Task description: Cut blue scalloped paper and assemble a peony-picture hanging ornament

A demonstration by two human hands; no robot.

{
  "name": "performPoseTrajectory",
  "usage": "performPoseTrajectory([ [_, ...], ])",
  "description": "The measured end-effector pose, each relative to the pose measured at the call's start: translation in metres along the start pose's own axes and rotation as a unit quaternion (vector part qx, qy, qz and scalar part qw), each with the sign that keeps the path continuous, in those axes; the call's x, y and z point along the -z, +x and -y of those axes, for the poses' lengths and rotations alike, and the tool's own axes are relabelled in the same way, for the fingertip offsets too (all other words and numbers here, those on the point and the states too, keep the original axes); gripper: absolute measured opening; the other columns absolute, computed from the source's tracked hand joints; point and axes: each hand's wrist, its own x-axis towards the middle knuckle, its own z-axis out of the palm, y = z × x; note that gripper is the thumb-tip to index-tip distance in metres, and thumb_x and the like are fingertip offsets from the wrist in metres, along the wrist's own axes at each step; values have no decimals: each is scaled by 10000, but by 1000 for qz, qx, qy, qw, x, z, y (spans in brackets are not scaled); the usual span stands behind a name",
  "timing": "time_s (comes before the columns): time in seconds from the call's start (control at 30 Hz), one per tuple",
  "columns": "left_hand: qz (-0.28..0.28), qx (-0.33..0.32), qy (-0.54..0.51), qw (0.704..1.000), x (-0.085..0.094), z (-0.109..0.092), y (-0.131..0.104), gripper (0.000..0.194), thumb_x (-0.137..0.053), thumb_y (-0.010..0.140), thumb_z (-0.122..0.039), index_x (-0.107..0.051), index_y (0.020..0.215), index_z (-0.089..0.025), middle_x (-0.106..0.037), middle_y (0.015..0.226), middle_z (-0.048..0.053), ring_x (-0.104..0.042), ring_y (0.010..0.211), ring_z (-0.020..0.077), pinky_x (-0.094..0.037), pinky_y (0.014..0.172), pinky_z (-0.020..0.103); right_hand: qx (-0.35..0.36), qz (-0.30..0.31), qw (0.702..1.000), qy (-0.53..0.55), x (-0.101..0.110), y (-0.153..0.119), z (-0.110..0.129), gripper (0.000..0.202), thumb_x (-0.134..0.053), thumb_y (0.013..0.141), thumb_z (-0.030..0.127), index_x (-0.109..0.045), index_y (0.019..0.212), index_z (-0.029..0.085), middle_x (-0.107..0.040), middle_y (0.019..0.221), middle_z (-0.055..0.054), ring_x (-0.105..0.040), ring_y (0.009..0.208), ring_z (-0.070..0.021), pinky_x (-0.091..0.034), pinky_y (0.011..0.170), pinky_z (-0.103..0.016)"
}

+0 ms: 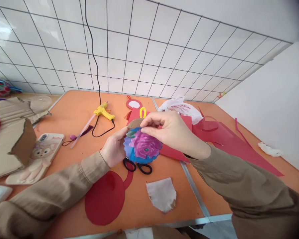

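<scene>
Above the tabletop (134, 212), the left hand (114, 147) grips the flowered piece (147, 146) while the right hand (168, 124) pinches its cardboard edge (135, 123), apparently a fitting step, the next move calling for steady alignment.

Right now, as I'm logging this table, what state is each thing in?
Left hand: gripping the flowered piece
Right hand: pinching its upper edge
Flowered piece: held in both hands
Scissors: partly covered, blades hidden
Glue gun: on its side, power unclear
Phone: lying back up
Plastic bag: crumpled
Cardboard: folded
</scene>
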Motion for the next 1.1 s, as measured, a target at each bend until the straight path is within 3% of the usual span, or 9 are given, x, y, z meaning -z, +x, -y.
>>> performPoseTrajectory([
  [0.13,53,-22,0,998,0,4,0,341,-406,983,-225,-711,1099,-127,-763,924,103,-712,864,239,-551,842,375,38,-28,994,-96,-3,-2,-5,143,-613,813,69,-672,734,172,-656,666,29,-555,578,-93,-419,529,-225],
  [0.23,52,-16,1,998,-3,4,-1,359,-393,991,-236,-711,1114,-122,-764,989,117,-706,935,250,-551,862,372,94,-46,982,-158,-4,-4,-8,139,-635,826,64,-670,740,166,-665,679,28,-568,604,-95,-426,580,-229],
  [0.4,18,0,5,1000,-3,3,-2,364,-366,998,-216,-695,1117,-115,-756,999,120,-709,935,251,-557,859,394,136,-68,963,-224,-6,-4,-14,141,-651,849,81,-652,741,171,-672,715,12,-594,646,-118,-431,612,-240],
  [0.67,37,-7,19,999,-3,5,-3,300,-437,976,-235,-699,1086,-138,-756,1010,107,-700,977,257,-547,913,412,169,-86,941,-281,-7,-3,-23,149,-605,907,148,-669,778,186,-671,749,-25,-620,670,-159,-451,624,-282],
  [1.1,59,-13,23,998,-1,8,-4,305,-441,972,-230,-690,1111,-123,-738,1104,132,-687,1032,266,-542,934,418,238,-101,871,-417,-6,-1,-31,245,-501,985,207,-668,811,167,-676,759,-52,-615,684,-178,-456,628,-315],
])
